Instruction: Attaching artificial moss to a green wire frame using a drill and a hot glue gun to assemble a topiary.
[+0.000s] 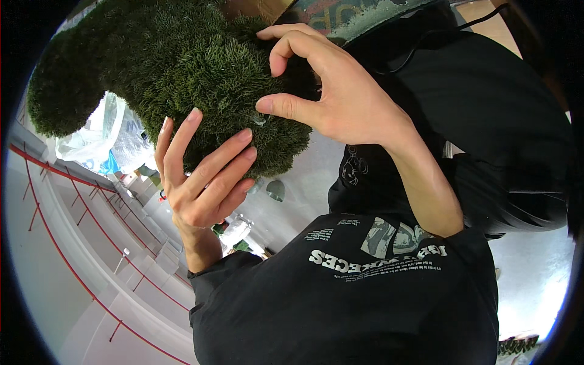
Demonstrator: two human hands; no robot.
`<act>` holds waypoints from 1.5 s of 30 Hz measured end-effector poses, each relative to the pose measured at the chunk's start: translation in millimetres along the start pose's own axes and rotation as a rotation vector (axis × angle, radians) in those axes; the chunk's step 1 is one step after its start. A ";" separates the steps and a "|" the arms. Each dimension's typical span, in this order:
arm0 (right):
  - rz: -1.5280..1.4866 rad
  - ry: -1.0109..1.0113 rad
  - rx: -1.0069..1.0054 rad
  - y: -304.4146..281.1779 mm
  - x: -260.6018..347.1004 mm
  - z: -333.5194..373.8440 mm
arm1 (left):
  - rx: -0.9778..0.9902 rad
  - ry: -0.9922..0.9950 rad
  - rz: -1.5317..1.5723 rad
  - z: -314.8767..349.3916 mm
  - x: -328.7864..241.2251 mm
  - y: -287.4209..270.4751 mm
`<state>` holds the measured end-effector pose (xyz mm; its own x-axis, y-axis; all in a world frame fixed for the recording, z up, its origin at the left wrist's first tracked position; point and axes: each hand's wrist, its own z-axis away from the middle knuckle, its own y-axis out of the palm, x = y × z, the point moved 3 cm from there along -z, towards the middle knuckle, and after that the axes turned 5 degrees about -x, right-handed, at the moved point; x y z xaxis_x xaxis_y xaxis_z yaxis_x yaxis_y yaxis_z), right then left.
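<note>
A large, bushy mass of dark green needle-like foliage (pixel 207 67), looking like an artificial plant, fills the upper left. One lobe of it bends down at the far left. My left hand (pixel 207 173) lies against its lower side with fingers stretched and spread. Over its right side is my right hand (pixel 328 91), the thumb and curled index finger held apart in a C shape. No object shows between them. A small pale spot (pixel 260 120) sits in the foliage just below the right thumb.
Behind the foliage at left is a clear plastic bag (pixel 103 137). Red rails (pixel 55 237) run along pale walls at the left. A worn green surface (pixel 359 21) is at the top, with a black cable (pixel 426 38) to its right. My black-clothed leg (pixel 480 103) is at right.
</note>
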<state>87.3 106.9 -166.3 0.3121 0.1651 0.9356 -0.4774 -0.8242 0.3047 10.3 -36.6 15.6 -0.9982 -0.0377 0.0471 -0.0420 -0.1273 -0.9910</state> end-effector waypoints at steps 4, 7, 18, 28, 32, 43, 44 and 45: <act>0.007 -0.001 0.002 -2.8 0.4 0.2 | -0.020 0.005 0.021 -4.3 -0.8 -2.1; 0.004 0.018 0.033 -2.4 4.5 2.2 | -0.029 0.010 0.032 -8.2 -1.6 2.2; 0.029 -0.039 -0.056 2.9 1.1 -0.6 | 0.047 0.054 0.003 -13.5 2.7 -2.8; 0.026 -0.012 -0.112 4.5 -0.2 -3.5 | 0.031 0.027 0.033 -11.2 5.3 -2.7; 0.004 -0.010 -0.088 1.0 6.3 -3.3 | 0.026 0.026 0.041 -11.5 3.8 -2.7; 0.029 -0.005 -0.016 -1.4 13.5 -16.0 | -0.016 0.044 0.066 -9.8 7.6 -5.7; 0.037 -0.048 -0.025 -0.8 11.4 -16.9 | -0.012 0.038 0.072 -9.6 8.9 -4.0; 0.036 -0.049 -0.024 -0.4 10.6 -17.8 | -0.012 0.037 0.071 -9.2 9.9 -2.7</act>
<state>76.2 118.7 -153.3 0.3341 0.1079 0.9363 -0.5086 -0.8157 0.2755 0.2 -27.6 17.5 -0.9996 -0.0095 -0.0276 0.0285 -0.1139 -0.9931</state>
